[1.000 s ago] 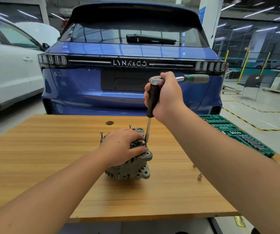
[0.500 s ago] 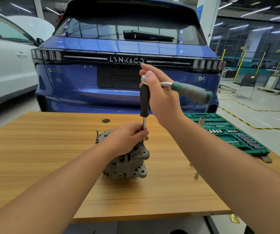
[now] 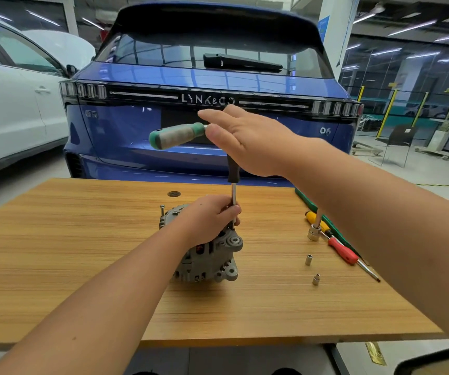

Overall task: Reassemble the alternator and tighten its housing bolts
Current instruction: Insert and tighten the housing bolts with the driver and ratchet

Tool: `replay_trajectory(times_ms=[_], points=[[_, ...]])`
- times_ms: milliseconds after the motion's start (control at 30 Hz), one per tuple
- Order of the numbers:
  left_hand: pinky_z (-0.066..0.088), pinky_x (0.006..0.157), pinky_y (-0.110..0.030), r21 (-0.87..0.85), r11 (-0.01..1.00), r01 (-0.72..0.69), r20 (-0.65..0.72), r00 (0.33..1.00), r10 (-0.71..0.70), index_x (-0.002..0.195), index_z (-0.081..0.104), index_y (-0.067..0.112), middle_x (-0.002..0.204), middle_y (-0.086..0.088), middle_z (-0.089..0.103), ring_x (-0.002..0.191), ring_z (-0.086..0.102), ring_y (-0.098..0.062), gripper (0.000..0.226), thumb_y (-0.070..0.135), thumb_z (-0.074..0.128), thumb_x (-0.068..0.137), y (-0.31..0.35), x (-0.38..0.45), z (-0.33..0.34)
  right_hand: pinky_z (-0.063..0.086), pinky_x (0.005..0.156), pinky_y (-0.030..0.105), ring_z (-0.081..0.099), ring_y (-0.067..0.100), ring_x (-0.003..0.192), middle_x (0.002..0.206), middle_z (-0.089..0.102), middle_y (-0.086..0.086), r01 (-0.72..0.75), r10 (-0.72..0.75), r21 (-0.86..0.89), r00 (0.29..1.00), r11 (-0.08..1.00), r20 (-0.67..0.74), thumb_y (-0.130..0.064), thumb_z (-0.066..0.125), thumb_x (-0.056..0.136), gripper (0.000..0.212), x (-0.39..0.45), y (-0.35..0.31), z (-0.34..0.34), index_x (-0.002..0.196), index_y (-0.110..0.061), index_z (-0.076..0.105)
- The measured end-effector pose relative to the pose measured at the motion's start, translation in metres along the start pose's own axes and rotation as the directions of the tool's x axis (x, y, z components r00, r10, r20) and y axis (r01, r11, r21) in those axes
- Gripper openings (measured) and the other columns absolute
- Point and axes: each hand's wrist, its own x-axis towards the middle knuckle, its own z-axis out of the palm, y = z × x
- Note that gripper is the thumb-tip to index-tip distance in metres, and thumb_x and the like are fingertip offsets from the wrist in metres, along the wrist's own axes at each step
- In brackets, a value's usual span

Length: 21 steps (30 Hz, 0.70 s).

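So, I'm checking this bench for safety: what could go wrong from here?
1. The right hand has straight fingers against the ratchet, not a wrapped grip, so it might slip off mid-swing.
2. The left hand pinches the extension just above the alternator; those fingers could get nipped if the socket jumps.
3. Two loose sockets on the table could roll off.

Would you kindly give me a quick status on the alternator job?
Left hand grips extension shaft atop alternator. Right hand open against ratchet. Nothing obstructing.
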Motion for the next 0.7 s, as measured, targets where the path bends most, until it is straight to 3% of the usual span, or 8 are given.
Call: replay_trajectory(times_ms=[67,133,267,400,467,533,600,700], points=[[0.049,0.075,-0.024,-0.004,1.0,0.001,-0.005,1.0,-0.001,0.101,0.063,0.035,0.098,0.018,0.071,0.09,0.065,-0.003,0.019,0.041,0.046,0.107,0.0,0.0,0.0,0.043,0.077,0.037,0.053,0.017,0.096,0.107,0.05,-0.006,0.007,-0.004,-0.085,1.0,0.996,0.029,-0.054,0.019,0.107,0.05,0.006,-0.001,-0.007,0.146,-0.033,0.043],[0.047,0.073,-0.023,0.0,1.0,0.005,-0.01,1.0,-0.005,0.104,0.064,0.036,0.099,0.019,0.07,0.091,0.064,-0.001,0.019,0.042,0.046,0.107,0.0,0.0,0.0,0.038,0.066,0.035,0.053,0.017,0.079,0.086,0.055,-0.003,0.018,-0.014,-0.108,0.999,0.994,0.044,-0.048,0.024,0.109,0.04,0.012,-0.003,-0.012,0.116,-0.029,0.058],[0.052,0.071,-0.027,0.057,0.998,-0.005,-0.028,1.0,0.007,0.106,0.062,0.037,0.098,0.019,0.069,0.086,0.066,-0.005,0.019,0.045,0.045,0.107,-0.001,0.001,0.003,0.03,0.054,0.033,0.04,0.017,0.054,0.059,0.046,-0.001,-0.094,0.096,-0.04,0.993,0.995,0.074,-0.044,0.033,0.108,0.047,0.021,-0.006,-0.018,0.073,-0.018,0.05],[0.058,0.077,-0.035,0.123,0.992,0.002,-0.092,0.996,0.009,0.108,0.062,0.034,0.097,0.018,0.068,0.083,0.066,-0.007,0.02,0.044,0.044,0.107,0.0,0.007,0.008,0.044,0.057,0.026,0.057,0.012,0.051,0.066,0.071,-0.002,-0.361,0.341,0.153,0.929,0.92,0.143,-0.037,0.046,0.104,0.038,0.032,-0.005,-0.023,0.078,-0.012,0.06],[0.058,0.079,-0.04,0.154,0.988,0.028,-0.139,0.99,-0.007,0.107,0.063,0.031,0.097,0.014,0.069,0.085,0.065,-0.009,0.024,0.043,0.042,0.108,0.002,0.012,0.012,0.055,0.061,0.027,0.07,0.012,0.055,0.068,0.075,0.001,-0.514,0.446,0.439,0.858,0.737,0.256,-0.029,0.047,0.104,0.029,0.034,-0.006,-0.023,0.094,-0.007,0.064],[0.058,0.08,-0.045,0.202,0.976,0.076,-0.19,0.981,-0.037,0.106,0.064,0.03,0.097,0.01,0.07,0.086,0.065,-0.013,0.027,0.043,0.04,0.108,0.004,0.016,0.016,0.057,0.058,0.028,0.072,0.018,0.058,0.069,0.073,0.004,-0.574,0.489,0.701,0.796,0.422,0.357,-0.021,0.044,0.104,0.024,0.032,-0.008,-0.018,0.096,-0.005,0.06],[0.058,0.081,-0.045,0.24,0.963,0.125,-0.217,0.973,-0.072,0.106,0.063,0.029,0.097,0.009,0.07,0.087,0.065,-0.015,0.029,0.045,0.038,0.108,0.005,0.021,0.019,0.054,0.065,0.033,0.074,0.022,0.066,0.078,0.075,0.006,-0.535,0.504,0.834,0.762,0.136,0.407,-0.018,0.042,0.103,0.016,0.029,-0.006,-0.01,0.099,-0.009,0.055],[0.058,0.081,-0.044,0.278,0.949,0.147,-0.206,0.974,-0.09,0.108,0.063,0.029,0.096,0.008,0.069,0.088,0.065,-0.016,0.03,0.046,0.039,0.107,0.005,0.025,0.019,0.044,0.078,0.043,0.076,0.019,0.071,0.088,0.079,0.003,-0.32,0.461,0.929,0.806,-0.187,0.371,-0.022,0.042,0.102,0.01,0.022,0.004,0.009,0.106,-0.016,0.049]])
